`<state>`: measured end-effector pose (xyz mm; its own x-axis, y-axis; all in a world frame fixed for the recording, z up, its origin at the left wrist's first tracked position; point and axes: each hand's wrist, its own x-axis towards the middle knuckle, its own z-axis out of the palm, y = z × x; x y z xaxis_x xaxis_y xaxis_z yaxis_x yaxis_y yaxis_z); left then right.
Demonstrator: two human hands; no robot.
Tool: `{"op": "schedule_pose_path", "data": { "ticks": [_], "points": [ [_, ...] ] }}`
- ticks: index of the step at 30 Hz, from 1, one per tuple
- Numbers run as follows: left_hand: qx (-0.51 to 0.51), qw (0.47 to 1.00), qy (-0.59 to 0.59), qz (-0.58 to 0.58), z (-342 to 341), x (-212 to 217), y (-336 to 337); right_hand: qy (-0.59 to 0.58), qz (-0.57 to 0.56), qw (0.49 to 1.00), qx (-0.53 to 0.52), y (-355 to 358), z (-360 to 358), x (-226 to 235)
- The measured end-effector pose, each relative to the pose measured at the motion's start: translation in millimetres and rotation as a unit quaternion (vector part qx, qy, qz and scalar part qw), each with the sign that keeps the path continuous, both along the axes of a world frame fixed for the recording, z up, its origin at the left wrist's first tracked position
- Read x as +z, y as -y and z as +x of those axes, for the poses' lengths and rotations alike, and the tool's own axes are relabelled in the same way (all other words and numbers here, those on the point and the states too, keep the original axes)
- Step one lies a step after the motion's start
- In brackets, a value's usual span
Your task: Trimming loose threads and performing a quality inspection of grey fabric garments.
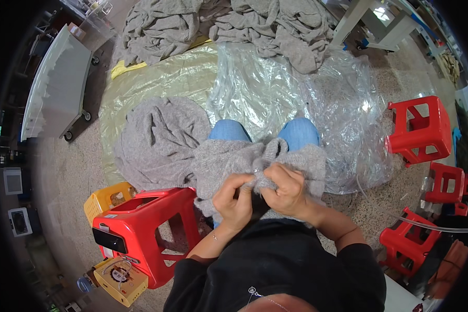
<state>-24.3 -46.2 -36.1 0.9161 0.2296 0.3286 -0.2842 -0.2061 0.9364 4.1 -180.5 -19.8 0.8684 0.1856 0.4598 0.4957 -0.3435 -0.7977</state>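
A fuzzy grey knit garment (310, 162) lies across my lap, its middle gathered up in front of me. My left hand (234, 202) pinches a bunched edge of it between thumb and fingers. Close beside it, my right hand (285, 188) is closed on the same gathered part, fingers curled inward. A short twist of the knit stands up between the two hands, and a small loop of it rises just beyond. The fingertips partly hide whatever lies right at the pinch.
A heap of grey knitwear (164, 138) lies at my left on plastic sheeting (252, 78); a larger pile (164, 28) is at the far side. Red stools stand left (140, 213) and right (426, 127). A phone (109, 240) and yellow box (120, 281) are at the left stool.
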Motion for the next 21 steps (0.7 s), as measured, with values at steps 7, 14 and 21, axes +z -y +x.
{"op": "schedule_pose_path", "data": {
  "ticks": [7, 14, 21],
  "points": [
    [-0.117, 0.984, -0.133, -0.006, 13, -7, -21, 0.164, -0.124, 0.979, -0.004, 15, 17, -10],
    [-0.114, 0.889, -0.345, -0.279, 26, -31, -67, -0.227, 0.074, 0.971, 0.026, 92, 50, -37],
    [-0.108, 0.873, -0.319, -0.353, 25, -21, -39, -0.168, 0.023, 0.975, 0.145, 41, 51, 8]
  ]
}}
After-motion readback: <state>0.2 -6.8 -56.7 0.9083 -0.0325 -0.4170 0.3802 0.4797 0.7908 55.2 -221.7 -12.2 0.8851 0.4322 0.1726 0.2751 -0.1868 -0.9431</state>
